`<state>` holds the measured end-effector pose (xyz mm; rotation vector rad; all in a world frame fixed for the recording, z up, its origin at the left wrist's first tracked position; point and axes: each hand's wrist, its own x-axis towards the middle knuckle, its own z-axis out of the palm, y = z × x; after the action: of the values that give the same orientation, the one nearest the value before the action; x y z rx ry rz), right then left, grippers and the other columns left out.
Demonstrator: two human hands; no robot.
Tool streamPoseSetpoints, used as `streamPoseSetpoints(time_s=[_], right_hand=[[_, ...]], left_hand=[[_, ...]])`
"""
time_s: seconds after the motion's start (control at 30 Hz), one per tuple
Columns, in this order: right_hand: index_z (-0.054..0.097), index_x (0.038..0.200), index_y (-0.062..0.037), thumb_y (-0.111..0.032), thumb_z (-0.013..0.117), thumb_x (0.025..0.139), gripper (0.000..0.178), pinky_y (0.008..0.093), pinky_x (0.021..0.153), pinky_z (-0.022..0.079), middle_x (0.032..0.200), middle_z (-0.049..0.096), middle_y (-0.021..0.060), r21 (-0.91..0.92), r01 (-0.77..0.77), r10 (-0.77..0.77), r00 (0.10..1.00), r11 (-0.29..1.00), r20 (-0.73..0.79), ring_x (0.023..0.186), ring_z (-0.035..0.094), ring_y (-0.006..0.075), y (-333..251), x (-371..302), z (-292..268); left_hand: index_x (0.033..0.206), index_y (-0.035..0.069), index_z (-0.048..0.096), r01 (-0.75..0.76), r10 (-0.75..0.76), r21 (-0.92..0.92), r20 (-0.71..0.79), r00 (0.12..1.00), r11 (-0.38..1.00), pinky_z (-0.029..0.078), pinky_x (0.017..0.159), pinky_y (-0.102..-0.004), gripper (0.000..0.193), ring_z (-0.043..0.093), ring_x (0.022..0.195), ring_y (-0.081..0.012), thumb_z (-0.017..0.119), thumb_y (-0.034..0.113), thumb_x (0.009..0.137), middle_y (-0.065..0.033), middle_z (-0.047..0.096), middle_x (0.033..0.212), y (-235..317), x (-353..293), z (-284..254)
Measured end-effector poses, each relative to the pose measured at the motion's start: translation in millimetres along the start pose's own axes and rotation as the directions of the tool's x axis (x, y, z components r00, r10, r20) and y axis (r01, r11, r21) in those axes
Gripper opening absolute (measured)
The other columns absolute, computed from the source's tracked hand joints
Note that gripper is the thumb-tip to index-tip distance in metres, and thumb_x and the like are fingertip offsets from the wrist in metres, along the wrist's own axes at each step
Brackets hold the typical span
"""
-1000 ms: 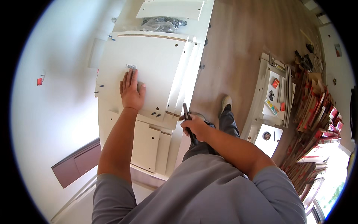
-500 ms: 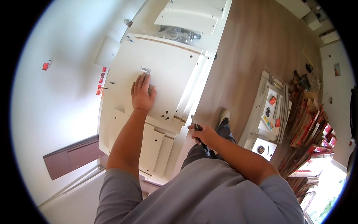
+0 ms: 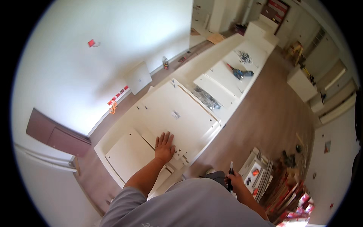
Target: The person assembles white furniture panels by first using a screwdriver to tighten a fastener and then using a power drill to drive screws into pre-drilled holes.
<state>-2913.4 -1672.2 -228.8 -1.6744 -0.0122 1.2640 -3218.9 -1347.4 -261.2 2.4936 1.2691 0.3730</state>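
My left hand (image 3: 165, 148) lies flat, fingers spread, on a large white panel (image 3: 193, 108), close to its near edge and a few dark holes. A small printed label (image 3: 176, 114) is stuck on the panel beyond my fingertips. In my right hand (image 3: 238, 182), held off to the right over the floor, is a black utility knife (image 3: 230, 177), its pale blade pointing up and away. Smaller white panels (image 3: 130, 157) lie left of my left forearm. Dark connector bolts (image 3: 142, 108) stand at the large panel's left side.
Further along the long white board sit a bag of hardware (image 3: 208, 99), a power drill (image 3: 241, 73) and a pile of fittings (image 3: 244, 56). A brown panel (image 3: 56, 132) leans at the left wall. Stacked cardboard (image 3: 289, 195) is at lower right.
The view has swung, bringing the drill and the far end of the board into sight. My left hand has moved off the label toward the panel's near edge. My right hand keeps the knife.
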Motion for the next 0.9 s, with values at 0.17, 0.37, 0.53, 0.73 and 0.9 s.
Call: streamPoseSetpoints(time_s=[0.17,0.37,0.53,0.73,0.9], right_hand=[[0.062,0.106,0.0026,-0.006,0.063,0.092,0.016,0.0345,0.064,0.056,0.085,0.068,0.0115,-0.112,0.070,-0.054,0.988,0.991,0.142,0.070,0.067,0.0220,-36,54,-6],[0.063,0.122,0.0056,-0.006,0.068,0.090,0.034,0.0309,0.063,0.055,0.086,0.069,0.0087,-0.325,0.242,-0.110,0.921,0.914,0.375,0.072,0.068,0.0178,-137,136,35],[0.061,0.130,0.0072,-0.008,0.070,0.090,0.044,0.0305,0.064,0.057,0.091,0.070,0.0103,-0.371,0.375,-0.133,0.833,0.850,0.538,0.071,0.068,0.0167,-225,183,68],[0.062,0.128,0.0030,-0.008,0.068,0.092,0.039,0.0301,0.061,0.055,0.089,0.068,0.0088,-0.524,0.460,-0.120,0.822,0.716,0.557,0.069,0.065,0.0154,-257,254,71],[0.065,0.116,-0.0022,-0.013,0.067,0.094,0.024,0.0312,0.056,0.051,0.079,0.064,0.0054,-0.587,0.624,-0.121,0.732,0.516,0.671,0.063,0.060,0.0124,-265,281,96]], left_hand=[[0.158,0.015,0.042,0.006,-0.004,-0.032,0.059,0.998,0.999,0.012,0.129,-0.0539,0.064,0.020,0.159,-0.0343,0.057,0.035,0.099,-0.0119,0.029,0.170,2,0,-5],[0.153,0.011,0.047,0.154,-0.151,-0.166,0.029,0.988,0.974,0.025,0.127,-0.0494,0.063,0.028,0.155,-0.0364,0.067,0.024,0.094,-0.0144,0.036,0.165,2,-5,-6],[0.144,0.003,0.056,0.592,-0.750,-0.498,-0.211,0.626,0.634,0.045,0.112,-0.0422,0.055,0.051,0.138,-0.0322,0.071,0.023,0.095,-0.0211,0.052,0.150,44,-8,16],[0.124,-0.004,0.066,0.696,-0.938,-0.716,0.205,0.280,0.052,0.056,0.078,-0.0420,0.056,0.070,0.092,-0.0257,0.078,0.040,0.091,-0.0179,0.073,0.107,67,0,23],[0.124,-0.006,0.064,0.655,-0.942,-0.733,0.323,0.094,-0.186,0.055,0.075,-0.0395,0.056,0.069,0.090,-0.0243,0.077,0.037,0.092,-0.0156,0.073,0.108,79,9,1]])
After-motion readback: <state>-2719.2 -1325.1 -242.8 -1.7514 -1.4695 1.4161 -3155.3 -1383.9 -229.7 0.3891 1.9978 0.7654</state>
